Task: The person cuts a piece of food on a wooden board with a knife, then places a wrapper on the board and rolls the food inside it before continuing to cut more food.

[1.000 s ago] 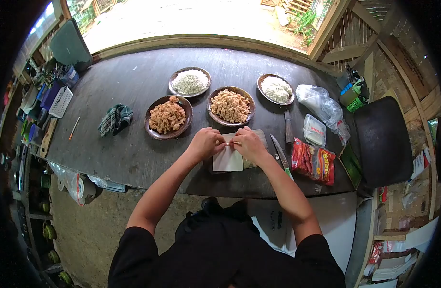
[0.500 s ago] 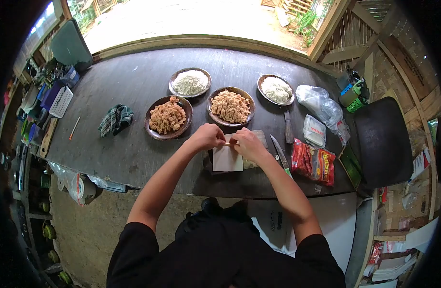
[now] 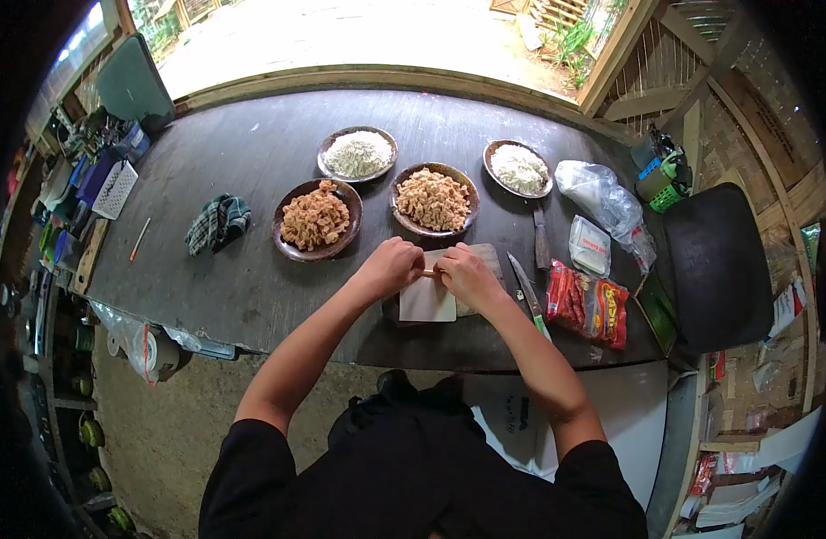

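Note:
Both hands meet over a pale square sheet [image 3: 427,302] lying on a board [image 3: 481,262] near the table's front edge. My left hand [image 3: 393,267] is closed, its fingertips pinching the left end of a small, thin, brownish roll [image 3: 430,273]. My right hand [image 3: 467,277] pinches the right end of that roll, fingers bent. Just beyond the hands stands a bowl of brown crumbly pieces [image 3: 433,199], with a second such bowl [image 3: 315,218] to its left. A knife [image 3: 528,293] lies right of the board.
Two plates of whitish flaky stuff [image 3: 357,154] [image 3: 519,169] stand farther back. On the right are a second blade [image 3: 541,239], a clear plastic bag [image 3: 602,195], a white packet [image 3: 590,245] and a red packet [image 3: 586,305]. A dark cloth [image 3: 218,223] lies left.
My left hand has shifted slightly down and right, my right hand slightly down. Both still pinch the roll.

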A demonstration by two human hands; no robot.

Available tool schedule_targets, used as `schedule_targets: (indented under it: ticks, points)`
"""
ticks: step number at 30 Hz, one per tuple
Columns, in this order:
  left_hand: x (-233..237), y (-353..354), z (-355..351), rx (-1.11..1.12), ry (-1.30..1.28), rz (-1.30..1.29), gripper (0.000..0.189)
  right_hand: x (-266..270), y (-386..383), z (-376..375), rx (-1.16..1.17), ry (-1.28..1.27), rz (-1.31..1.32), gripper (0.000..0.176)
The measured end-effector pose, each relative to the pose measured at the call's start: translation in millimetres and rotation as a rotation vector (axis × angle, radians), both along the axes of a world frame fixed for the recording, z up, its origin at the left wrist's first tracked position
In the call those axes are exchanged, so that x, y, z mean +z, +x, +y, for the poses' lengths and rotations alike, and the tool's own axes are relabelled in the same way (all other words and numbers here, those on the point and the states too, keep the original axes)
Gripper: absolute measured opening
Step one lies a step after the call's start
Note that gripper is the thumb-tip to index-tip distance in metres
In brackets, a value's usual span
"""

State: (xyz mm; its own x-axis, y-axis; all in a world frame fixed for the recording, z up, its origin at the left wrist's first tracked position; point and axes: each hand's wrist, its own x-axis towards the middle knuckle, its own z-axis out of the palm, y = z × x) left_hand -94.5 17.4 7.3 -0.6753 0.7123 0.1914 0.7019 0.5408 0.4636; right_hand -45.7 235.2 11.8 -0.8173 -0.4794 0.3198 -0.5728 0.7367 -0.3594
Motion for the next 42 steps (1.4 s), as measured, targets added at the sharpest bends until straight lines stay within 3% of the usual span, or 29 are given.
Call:
schedule_targets:
  ticks: [10,12,18,22,25,27,33,37,42]
  points:
    - [7,15,-3,-0.121,-0.092,0.229,0.007,-8,16,1,0.024,0.132,0.049,0.008]
    - [9,15,0,-0.140,-0.291,0.279,0.009,-9,18,1,0.050,0.191,0.117,0.009]
    - [5,32,0,-0.108,-0.286,0.392,0.016,-10,24,2,0.086,0.164,0.156,0.011]
    - [0,33,-2,-0.085,-0.308,0.326,0.014,-9,21,-2,0.017,0.055,0.068,0.017]
    - [7,28,-2,-0.032,-0.099,0.181,0.020,-4,17,-2,-0.079,-0.095,-0.053,0.018]
    - [14,22,-2,0.140,0.053,-0.130,0.021,-3,10,1,-0.092,-0.034,-0.160,0.017]
    - [20,1,-2,0.146,-0.133,-0.225,0.017,3,1,7,-0.047,-0.014,-0.180,0.011]
    - [17,2,-1,0.138,-0.127,-0.204,0.012,2,3,7,-0.080,-0.002,-0.236,0.010]
    - [13,13,-8,0.017,-0.072,-0.060,0.011,-11,12,9,0.019,0.042,0.065,0.008]
